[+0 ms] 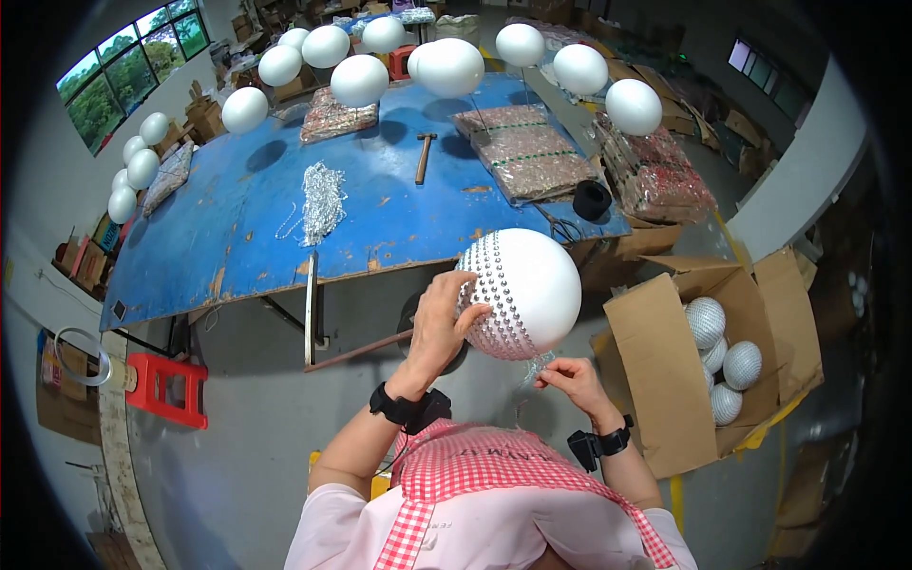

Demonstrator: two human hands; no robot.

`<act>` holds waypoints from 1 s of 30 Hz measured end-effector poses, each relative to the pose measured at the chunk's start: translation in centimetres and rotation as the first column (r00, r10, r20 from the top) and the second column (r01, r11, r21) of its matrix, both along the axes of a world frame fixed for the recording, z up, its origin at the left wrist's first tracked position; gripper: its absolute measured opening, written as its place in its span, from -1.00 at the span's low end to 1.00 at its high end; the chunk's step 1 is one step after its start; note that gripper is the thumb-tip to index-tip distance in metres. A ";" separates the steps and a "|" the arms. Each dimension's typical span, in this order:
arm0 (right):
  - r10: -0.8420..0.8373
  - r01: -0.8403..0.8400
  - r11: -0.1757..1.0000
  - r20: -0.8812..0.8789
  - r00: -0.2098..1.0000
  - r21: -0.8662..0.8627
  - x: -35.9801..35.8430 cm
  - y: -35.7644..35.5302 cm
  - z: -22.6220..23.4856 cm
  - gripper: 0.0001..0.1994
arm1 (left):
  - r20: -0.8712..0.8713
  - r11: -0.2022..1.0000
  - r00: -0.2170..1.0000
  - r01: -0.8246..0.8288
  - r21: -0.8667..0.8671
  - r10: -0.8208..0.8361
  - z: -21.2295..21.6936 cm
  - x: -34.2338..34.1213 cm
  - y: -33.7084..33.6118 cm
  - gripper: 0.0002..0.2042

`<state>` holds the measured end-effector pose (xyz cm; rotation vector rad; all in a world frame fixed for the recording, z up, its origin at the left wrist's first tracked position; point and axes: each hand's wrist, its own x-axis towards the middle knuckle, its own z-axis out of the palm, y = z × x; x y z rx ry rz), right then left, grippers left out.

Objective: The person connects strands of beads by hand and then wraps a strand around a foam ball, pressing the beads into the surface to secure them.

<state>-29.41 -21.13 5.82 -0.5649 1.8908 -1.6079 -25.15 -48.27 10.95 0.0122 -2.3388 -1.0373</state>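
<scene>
A large white ball [543, 290] is in front of me at the table's near edge. Rows of silver beads [492, 285] wrap its left part, while the rest is bare. My left hand [439, 328] lies against the beaded side, thumb and fingers curved over the rows. Below the ball, my right hand [573, 382] pinches a thin strand of bead chain [538, 365] hanging by the ball's underside. What holds the ball up from beneath is mostly hidden.
On the blue table [218, 218] lie a heap of silver bead chain [324, 201], a hammer [424, 160], scissors [560, 226], a black roll [592, 200] and wrapped packs [522, 157]. Several white balls [359, 81] stand around it. A carton [655, 370] holds beaded balls [742, 365]. A red stool [168, 388] stands left.
</scene>
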 end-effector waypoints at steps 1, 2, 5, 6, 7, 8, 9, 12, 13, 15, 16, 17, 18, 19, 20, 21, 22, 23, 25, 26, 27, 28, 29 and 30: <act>0.006 -0.006 1.000 0.001 1.000 -0.005 0.0 0.0 0.0 -0.83 | 0.022 0.999 0.999 0.046 0.029 -0.047 0.0 0.1 0.0 -0.45; 0.024 -0.025 0.998 -0.025 0.999 -0.049 0.0 0.0 0.1 -0.83 | 0.047 0.998 0.997 0.056 0.024 -0.057 0.0 0.1 0.1 -0.45; 0.027 -0.027 0.998 -0.005 1.000 -0.052 -0.1 0.0 0.2 -0.83 | -0.047 0.951 0.999 0.003 -0.309 -0.019 -0.1 0.4 0.5 -0.17; 0.009 -0.009 1.000 0.021 1.000 -0.008 -0.1 0.0 0.3 -0.83 | -0.017 0.958 1.000 0.018 -0.287 -0.024 -0.1 0.4 0.5 -0.02; 0.022 -0.021 1.000 0.017 1.000 -0.010 -0.1 0.0 0.3 -0.83 | 0.017 0.952 1.000 0.030 -0.303 -0.026 0.0 0.3 0.4 -0.02; 0.048 -0.048 0.997 -0.014 0.999 -0.060 -0.1 0.0 0.2 -0.82 | 0.048 0.985 0.998 0.057 -0.165 -0.049 0.0 0.1 0.3 -0.03; 0.032 -0.032 0.999 0.015 0.999 -0.014 -0.1 0.0 0.2 -0.82 | 0.005 0.998 0.998 0.065 -0.013 -0.065 0.1 0.0 0.2 -0.03; 0.034 -0.034 0.999 0.015 0.999 -0.009 -0.2 -0.1 0.0 -0.83 | -0.050 0.992 0.993 -0.113 -0.055 0.110 0.0 -0.2 0.2 -0.14; 0.038 -0.038 0.999 0.010 0.999 -0.006 -0.3 -0.2 0.1 -0.83 | -0.022 0.993 0.995 -0.100 -0.057 0.099 0.0 -0.2 0.1 -0.14; 0.044 -0.044 0.999 0.007 0.999 -0.002 -0.2 -0.3 0.3 -0.83 | -0.097 0.995 0.990 -0.098 -0.005 0.097 0.0 -0.2 0.1 -0.31; 0.072 -0.072 0.997 0.010 0.997 0.005 0.0 -0.4 0.6 -0.83 | -0.052 0.996 0.995 -0.090 -0.019 0.089 0.0 -0.2 0.2 -0.31; 0.109 -0.109 0.994 -0.002 0.994 -0.012 0.1 -0.4 0.9 -0.83 | -0.052 0.997 0.996 -0.071 -0.009 0.070 0.0 -0.1 0.3 -0.38; 0.101 -0.102 0.995 0.012 0.995 0.011 0.3 -0.4 1.4 -0.83 | -0.063 0.998 0.996 -0.058 0.012 0.059 0.1 -0.1 0.4 -0.44; 0.212 -0.212 0.977 -0.021 0.977 0.033 0.5 -0.2 1.9 -0.84 | -0.052 0.999 0.997 -0.053 0.000 0.053 0.1 -0.1 0.5 -0.44; 0.329 -0.327 0.944 -0.077 0.941 0.033 0.6 -0.1 2.5 -0.84 | -0.047 0.998 0.997 -0.063 -0.021 0.062 0.2 -0.1 0.5 -0.47; 0.319 -0.316 0.947 -0.051 0.946 0.060 0.8 0.0 2.8 -0.84 | -0.071 0.996 0.994 -0.083 -0.032 0.080 0.2 0.0 0.6 -0.49; 0.365 -0.365 0.931 -0.060 0.929 0.005 0.9 -0.1 3.2 -0.85 | -0.040 0.997 0.997 -0.070 -0.042 0.069 0.3 -0.1 0.7 -0.49; 0.409 -0.412 0.910 -0.073 0.910 -0.048 0.9 -0.1 3.4 -0.85 | -0.073 0.995 0.994 -0.086 -0.051 0.082 0.4 -0.2 0.7 -0.52; 0.373 -0.374 0.927 -0.047 0.927 -0.021 0.8 -0.2 3.3 -0.85 | -0.105 0.993 0.990 -0.103 -0.061 0.096 0.4 -0.2 0.9 -0.55; 0.334 -0.335 0.942 -0.042 0.941 -0.019 0.8 -0.2 3.1 -0.85 | -0.101 0.994 0.989 -0.108 -0.033 0.104 0.4 -0.1 0.9 -0.58; 0.335 -0.334 0.942 -0.021 0.942 0.006 0.6 -0.3 2.8 -0.85 | -0.129 0.992 0.984 -0.123 0.005 0.122 0.3 -0.1 0.9 -0.61; 0.264 -0.264 0.964 -0.010 0.964 0.016 0.4 -0.4 2.3 -0.84 | -0.097 0.994 0.989 -0.113 -0.004 0.112 0.2 -0.1 0.9 -0.61; 0.194 -0.195 0.981 -0.021 0.981 -0.012 0.1 -0.5 1.9 -0.84 | -0.038 0.998 0.998 -0.059 0.018 0.060 0.1 0.0 0.7 -0.62; 0.196 -0.196 0.980 -0.001 0.981 0.026 -0.1 -0.5 1.4 -0.84 | 0.014 0.998 1.000 -0.018 0.054 0.018 0.1 0.1 0.5 -0.64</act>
